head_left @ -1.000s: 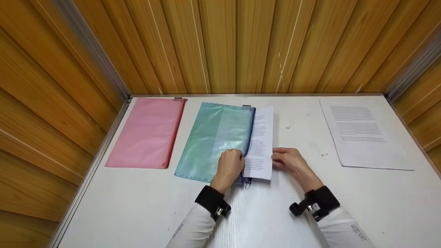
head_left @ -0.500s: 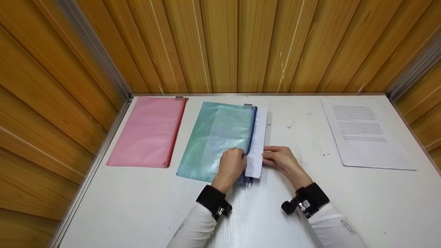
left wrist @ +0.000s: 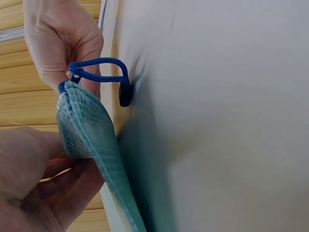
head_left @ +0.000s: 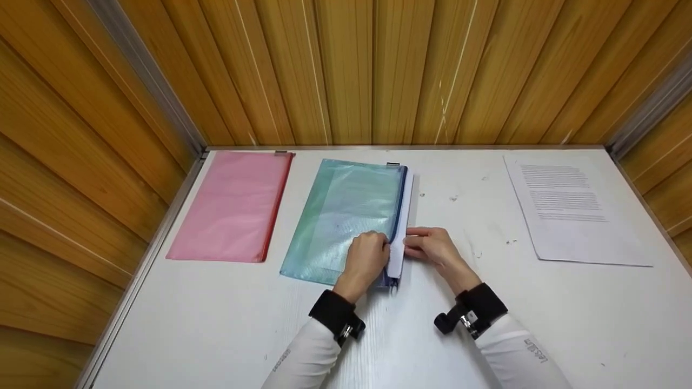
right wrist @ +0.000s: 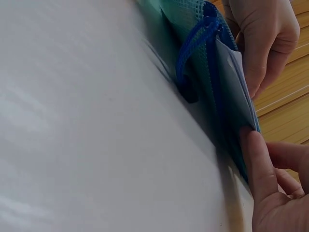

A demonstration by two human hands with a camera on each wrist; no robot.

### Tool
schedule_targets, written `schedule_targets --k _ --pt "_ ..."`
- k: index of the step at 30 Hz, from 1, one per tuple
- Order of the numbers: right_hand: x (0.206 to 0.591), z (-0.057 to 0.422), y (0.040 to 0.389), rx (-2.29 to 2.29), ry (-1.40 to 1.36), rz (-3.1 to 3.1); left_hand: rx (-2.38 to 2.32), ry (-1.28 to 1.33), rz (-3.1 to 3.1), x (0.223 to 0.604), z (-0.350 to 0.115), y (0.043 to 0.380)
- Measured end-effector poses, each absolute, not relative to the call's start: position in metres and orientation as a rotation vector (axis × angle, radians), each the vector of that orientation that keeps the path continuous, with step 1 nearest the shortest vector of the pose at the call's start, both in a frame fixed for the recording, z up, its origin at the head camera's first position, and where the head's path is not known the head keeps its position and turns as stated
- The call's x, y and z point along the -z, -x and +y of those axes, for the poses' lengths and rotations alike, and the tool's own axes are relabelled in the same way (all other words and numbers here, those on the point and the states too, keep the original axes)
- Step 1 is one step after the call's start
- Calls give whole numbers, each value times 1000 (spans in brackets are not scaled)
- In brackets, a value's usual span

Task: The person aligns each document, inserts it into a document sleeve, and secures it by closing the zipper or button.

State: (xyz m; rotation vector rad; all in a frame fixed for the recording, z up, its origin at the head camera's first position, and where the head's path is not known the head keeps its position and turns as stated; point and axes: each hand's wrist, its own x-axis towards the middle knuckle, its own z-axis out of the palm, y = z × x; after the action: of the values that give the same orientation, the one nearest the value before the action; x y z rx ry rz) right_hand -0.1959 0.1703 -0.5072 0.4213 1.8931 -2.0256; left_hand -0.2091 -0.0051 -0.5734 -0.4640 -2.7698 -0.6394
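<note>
A translucent green zip pouch (head_left: pixel 346 205) with a blue zipper edge lies mid-table, its zipper side open to the right. My left hand (head_left: pixel 366 259) grips the upper layer at that opening, fingers curled round it. White papers (head_left: pixel 397 256) sit mostly inside the pouch, with a narrow strip sticking out past the zipper. At the strip's outer edge my right hand (head_left: pixel 435 248) pinches the papers between thumb and fingers. A blue cord loop (left wrist: pixel 99 70) hangs from the pouch's near corner in the left wrist view.
To the left lies a pink zip pouch (head_left: pixel 230 208) with a red zipper edge. A stack of printed paper (head_left: pixel 589 237) rests at the far right of the white table (head_left: pixel 216 324). Wood-patterned panels (head_left: pixel 346 75) stand behind the table and at its sides.
My right hand has moved left with the papers, which have slid further into the green pouch. The printed strip outside has narrowed. My left hand keeps its grip, shifting only slightly.
</note>
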Motion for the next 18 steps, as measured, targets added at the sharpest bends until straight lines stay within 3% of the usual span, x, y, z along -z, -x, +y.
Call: schedule_targets --k 18 --pt "506 155 199 2068 -405 1883 667 529 -2754 569 -2 210"
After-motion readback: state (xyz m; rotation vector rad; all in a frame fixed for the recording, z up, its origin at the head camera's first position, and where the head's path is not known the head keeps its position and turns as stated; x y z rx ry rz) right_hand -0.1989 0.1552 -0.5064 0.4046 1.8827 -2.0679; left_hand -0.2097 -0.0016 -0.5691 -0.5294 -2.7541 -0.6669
